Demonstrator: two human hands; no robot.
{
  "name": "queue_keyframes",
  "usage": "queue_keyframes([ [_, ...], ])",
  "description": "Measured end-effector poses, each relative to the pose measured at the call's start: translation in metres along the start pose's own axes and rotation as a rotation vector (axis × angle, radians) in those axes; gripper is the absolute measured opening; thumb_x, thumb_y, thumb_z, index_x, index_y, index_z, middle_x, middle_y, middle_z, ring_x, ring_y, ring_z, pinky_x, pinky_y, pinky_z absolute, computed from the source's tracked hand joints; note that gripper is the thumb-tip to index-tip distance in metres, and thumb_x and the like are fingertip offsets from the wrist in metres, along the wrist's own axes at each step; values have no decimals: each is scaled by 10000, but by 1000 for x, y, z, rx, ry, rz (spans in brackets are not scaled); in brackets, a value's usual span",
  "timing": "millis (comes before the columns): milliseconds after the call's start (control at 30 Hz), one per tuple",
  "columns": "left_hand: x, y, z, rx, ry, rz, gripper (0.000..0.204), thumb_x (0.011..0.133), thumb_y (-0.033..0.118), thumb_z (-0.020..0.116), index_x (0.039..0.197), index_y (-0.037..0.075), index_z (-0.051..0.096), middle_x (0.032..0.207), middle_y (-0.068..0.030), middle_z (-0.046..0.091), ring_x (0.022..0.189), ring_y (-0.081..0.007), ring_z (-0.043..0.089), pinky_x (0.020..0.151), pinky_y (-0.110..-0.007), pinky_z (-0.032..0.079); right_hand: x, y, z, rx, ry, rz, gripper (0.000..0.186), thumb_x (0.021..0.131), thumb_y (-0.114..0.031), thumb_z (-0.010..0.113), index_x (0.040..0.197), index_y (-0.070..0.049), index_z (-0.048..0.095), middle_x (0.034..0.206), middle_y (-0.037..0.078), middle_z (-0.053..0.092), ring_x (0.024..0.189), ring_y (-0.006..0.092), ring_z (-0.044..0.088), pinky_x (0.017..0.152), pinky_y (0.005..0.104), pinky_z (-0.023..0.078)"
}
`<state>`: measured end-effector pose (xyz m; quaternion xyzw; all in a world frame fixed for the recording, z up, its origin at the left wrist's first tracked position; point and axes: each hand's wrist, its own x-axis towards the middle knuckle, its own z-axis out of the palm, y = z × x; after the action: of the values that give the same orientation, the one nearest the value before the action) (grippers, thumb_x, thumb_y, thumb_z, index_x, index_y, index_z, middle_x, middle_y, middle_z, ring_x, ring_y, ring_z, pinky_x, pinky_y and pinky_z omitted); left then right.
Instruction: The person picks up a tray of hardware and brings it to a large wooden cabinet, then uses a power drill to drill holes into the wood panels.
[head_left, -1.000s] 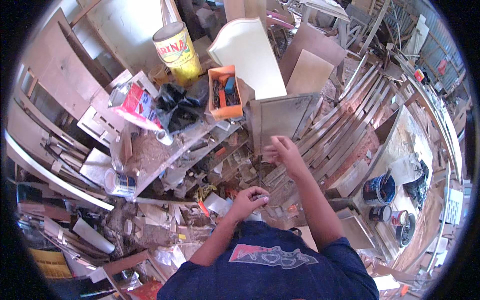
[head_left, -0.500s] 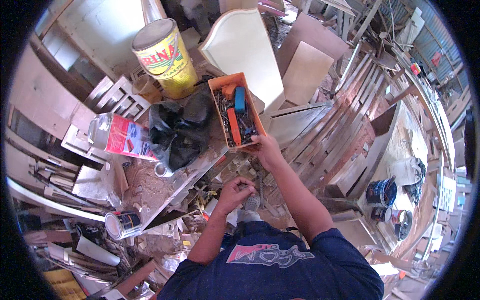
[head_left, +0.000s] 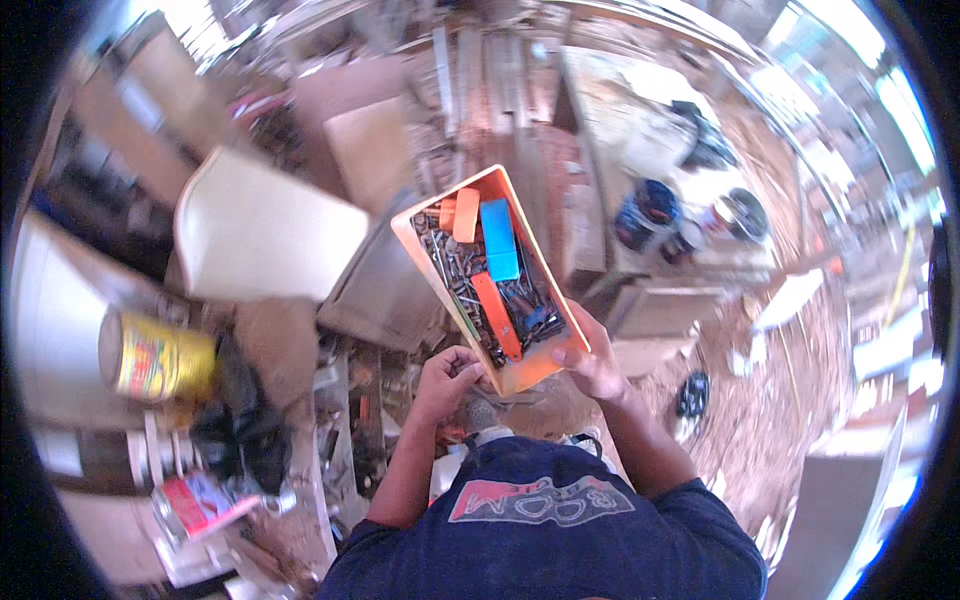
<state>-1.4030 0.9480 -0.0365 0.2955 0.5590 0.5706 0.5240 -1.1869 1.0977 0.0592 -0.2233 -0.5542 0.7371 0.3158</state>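
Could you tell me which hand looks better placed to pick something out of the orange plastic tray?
Probably the left hand: it only touches the orange plastic tray at its near corner, while the right hand grips and carries it.

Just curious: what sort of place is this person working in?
Probably a cluttered woodworking shop: an orange tray of screws in both hands, wood panels stacked about, and paint cans nearby.

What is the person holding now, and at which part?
An orange tray of screws and small parts, held at its near end: right hand at the corner, left hand by the near edge.
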Motion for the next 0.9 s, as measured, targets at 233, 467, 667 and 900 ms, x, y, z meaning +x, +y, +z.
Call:
queue_keyframes([
  [233,49,2,220,50,-587,116,129,998,-5,623,1115,-28,672,992,-76,718,850,-150,703,808,-292,574,-213,-46,-148,31,522,-174,870,791,-261,779,1509,73,417,1402,135,592,1287,213,561,1112,364,426],
  [467,-7,-58,501,374,-1026,-29,146,975,80,699,1105,41,646,885,18,650,753,-55,588,683,-221,485,-462,-45,-236,104,1017,-412,835,780,-182,793,1508,40,447,1400,99,601,1288,177,544,1113,337,414],
  [667,-100,-139,690,270,-1415,-197,180,959,60,719,1105,76,615,883,32,633,776,-53,575,701,-214,476,-635,-71,-247,160,1469,-478,775,795,-77,704,1520,14,445,1388,83,602,1265,164,562,1068,325,451],
  [900,-194,-206,838,359,-1805,-254,136,947,40,752,1072,13,706,970,-49,727,866,-112,670,776,-260,561,-776,-37,-253,293,1806,-846,740,791,-74,623,1502,37,446,1292,92,638,1186,181,622,982,313,520],
])
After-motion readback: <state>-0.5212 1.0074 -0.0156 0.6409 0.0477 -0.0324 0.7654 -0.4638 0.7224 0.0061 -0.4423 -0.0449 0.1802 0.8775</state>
